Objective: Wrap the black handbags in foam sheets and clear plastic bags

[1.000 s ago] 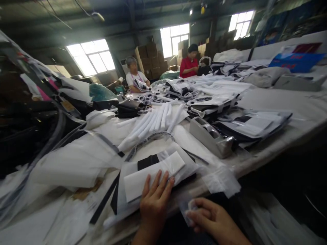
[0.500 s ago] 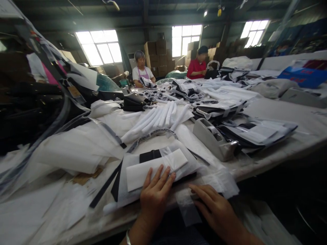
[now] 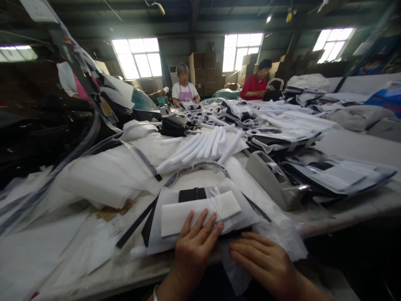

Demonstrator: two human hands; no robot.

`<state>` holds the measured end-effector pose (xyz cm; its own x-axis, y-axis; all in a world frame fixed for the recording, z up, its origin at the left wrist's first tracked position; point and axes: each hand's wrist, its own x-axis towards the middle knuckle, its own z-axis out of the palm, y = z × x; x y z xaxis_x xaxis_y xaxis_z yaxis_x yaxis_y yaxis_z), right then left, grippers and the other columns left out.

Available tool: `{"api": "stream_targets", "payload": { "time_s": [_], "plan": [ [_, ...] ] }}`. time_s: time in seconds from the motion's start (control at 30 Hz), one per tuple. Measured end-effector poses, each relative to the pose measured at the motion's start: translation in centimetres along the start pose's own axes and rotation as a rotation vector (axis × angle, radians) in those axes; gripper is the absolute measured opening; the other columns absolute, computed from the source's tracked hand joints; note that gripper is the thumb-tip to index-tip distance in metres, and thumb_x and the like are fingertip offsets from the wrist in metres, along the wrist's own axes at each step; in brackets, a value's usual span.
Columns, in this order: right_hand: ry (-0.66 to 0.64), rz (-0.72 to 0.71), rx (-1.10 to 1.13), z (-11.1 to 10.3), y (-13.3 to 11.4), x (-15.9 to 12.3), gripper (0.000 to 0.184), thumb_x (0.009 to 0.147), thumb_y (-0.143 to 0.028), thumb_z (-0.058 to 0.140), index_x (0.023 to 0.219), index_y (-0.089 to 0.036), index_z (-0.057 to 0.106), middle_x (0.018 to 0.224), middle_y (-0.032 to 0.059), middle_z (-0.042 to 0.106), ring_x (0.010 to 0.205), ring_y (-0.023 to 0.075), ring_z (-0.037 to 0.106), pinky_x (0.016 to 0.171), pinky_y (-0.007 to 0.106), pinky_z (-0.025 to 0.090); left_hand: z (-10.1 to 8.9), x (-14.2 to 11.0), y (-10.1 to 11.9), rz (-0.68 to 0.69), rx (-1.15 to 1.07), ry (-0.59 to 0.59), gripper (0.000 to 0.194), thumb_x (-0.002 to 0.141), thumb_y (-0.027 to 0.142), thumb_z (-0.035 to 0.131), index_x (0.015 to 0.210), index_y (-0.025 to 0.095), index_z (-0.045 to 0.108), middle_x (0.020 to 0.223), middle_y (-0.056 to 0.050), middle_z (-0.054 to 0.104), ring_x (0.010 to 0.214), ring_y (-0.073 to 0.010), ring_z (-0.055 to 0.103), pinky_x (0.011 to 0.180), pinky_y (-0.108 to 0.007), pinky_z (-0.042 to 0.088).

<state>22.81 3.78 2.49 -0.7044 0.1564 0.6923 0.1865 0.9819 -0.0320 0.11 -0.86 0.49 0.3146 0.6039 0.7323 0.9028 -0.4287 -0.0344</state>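
My left hand [image 3: 193, 246] lies flat, fingers stretched out, on a white folded sheet [image 3: 200, 211] that rests on a black piece wrapped in white paper [image 3: 191, 195] near the table's front edge. My right hand [image 3: 263, 261] lies just to the right of it, fingers extended and pressed down on a clear plastic bag [image 3: 275, 236] that hangs over the table edge. Neither hand grips anything that I can see.
A grey tape dispenser [image 3: 272, 179] stands to the right. White rolled pieces [image 3: 203, 146], stacks of white paper [image 3: 94, 179] and bagged black items [image 3: 332, 173] cover the long table. Two people [image 3: 184, 88] work at the far end. Dark goods pile up at left.
My right hand has come up from my lap, where it pinched a small clear piece, and now lies flat on the plastic bag. My left hand has stayed on the white sheet. The view shifted.
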Motion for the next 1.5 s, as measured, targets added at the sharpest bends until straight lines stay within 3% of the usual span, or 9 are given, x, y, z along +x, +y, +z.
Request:
{"api": "stream_targets", "payload": {
  "time_s": [0.13,0.23,0.43,0.63,0.77,0.97,1.23,1.37,1.5],
  "plan": [
    [-0.009,-0.054,-0.058,-0.1,0.8,0.9,0.027,0.100,-0.009,0.046,0.106,-0.013,0.072,0.113,0.0039,0.075,0.115,0.0166,0.065,0.118,0.035,0.035,-0.1,0.0,0.3,-0.028,-0.005,0.016,0.030,0.101,0.020,0.044,0.120,0.023,0.068,0.131,-0.001,0.065,0.128,-0.0226,0.055,0.121,-0.044,0.023],
    [-0.035,-0.080,-0.091,0.2,1.9,1.5,0.025,0.097,-0.008,0.049,0.108,-0.011,0.070,0.120,0.0091,0.072,0.128,0.0239,0.056,0.116,0.045,0.039,-0.3,0.2,0.4,-0.035,-0.016,0.019,0.029,0.101,0.020,0.046,0.120,0.022,0.068,0.131,-0.001,0.065,0.128,-0.0223,0.055,0.121,-0.044,0.024],
    [0.001,0.022,-0.020,0.8,2.9,1.9,0.028,0.097,-0.007,0.045,0.115,-0.014,0.066,0.106,0.0092,0.077,0.105,0.0167,0.071,0.096,0.031,0.057,-0.4,0.0,0.2,-0.040,-0.033,0.010,0.032,0.101,0.017,0.044,0.124,0.024,0.065,0.132,0.001,0.064,0.129,-0.0212,0.054,0.122,-0.043,0.023],
    [0.056,0.241,0.012,1.2,2.2,2.8,0.033,0.088,-0.002,0.046,0.103,-0.019,0.069,0.093,0.0050,0.078,0.085,0.0143,0.075,0.083,0.023,0.060,-0.7,-0.1,0.1,-0.035,-0.127,0.019,0.028,0.097,0.014,0.051,0.118,0.021,0.068,0.128,0.001,0.067,0.125,-0.0183,0.058,0.122,-0.039,0.024],
    [0.036,0.374,0.026,1.4,1.8,3.0,0.032,0.087,-0.003,0.045,0.100,-0.021,0.069,0.092,0.0043,0.077,0.084,0.0156,0.074,0.076,0.023,0.060,-1.6,0.8,0.7,-0.120,-0.197,-0.016,0.025,0.094,0.024,0.055,0.114,0.022,0.069,0.126,0.000,0.068,0.120,-0.0207,0.062,0.116,-0.041,0.036],
    [0.094,0.406,0.052,1.9,1.4,2.4,0.029,0.087,-0.004,0.048,0.101,-0.021,0.068,0.094,0.0051,0.077,0.087,0.0165,0.074,0.079,0.025,0.060,-1.2,1.4,1.4,-0.277,-0.249,0.051,0.012,0.093,0.036,0.060,0.097,0.030,0.070,0.109,0.006,0.075,0.105,-0.0199,0.070,0.106,-0.046,0.047],
    [0.177,0.323,0.028,2.0,1.4,2.3,0.029,0.088,-0.004,0.048,0.103,-0.021,0.066,0.094,0.0053,0.078,0.088,0.0159,0.074,0.079,0.024,0.059,-0.5,1.3,1.8,-0.315,-0.287,0.086,0.008,0.092,0.030,0.060,0.090,0.029,0.068,0.106,0.008,0.076,0.104,-0.0185,0.070,0.114,-0.042,0.036],
    [0.175,0.253,0.005,1.9,1.6,2.3,0.028,0.089,-0.005,0.048,0.105,-0.021,0.065,0.095,0.0058,0.078,0.086,0.0156,0.075,0.078,0.023,0.060,-0.5,1.2,1.4,-0.248,-0.290,0.114,0.012,0.094,0.022,0.058,0.090,0.028,0.068,0.103,0.010,0.077,0.105,-0.0133,0.069,0.120,-0.030,0.024],
    [0.122,0.238,-0.023,2.0,1.8,1.9,0.026,0.091,-0.006,0.047,0.106,-0.020,0.063,0.095,0.0066,0.078,0.085,0.0160,0.075,0.079,0.024,0.059,-0.5,0.8,0.7,-0.136,-0.258,0.058,0.015,0.090,0.015,0.063,0.100,0.026,0.067,0.107,0.009,0.076,0.108,-0.0138,0.068,0.123,-0.031,0.018]
  ]
}}
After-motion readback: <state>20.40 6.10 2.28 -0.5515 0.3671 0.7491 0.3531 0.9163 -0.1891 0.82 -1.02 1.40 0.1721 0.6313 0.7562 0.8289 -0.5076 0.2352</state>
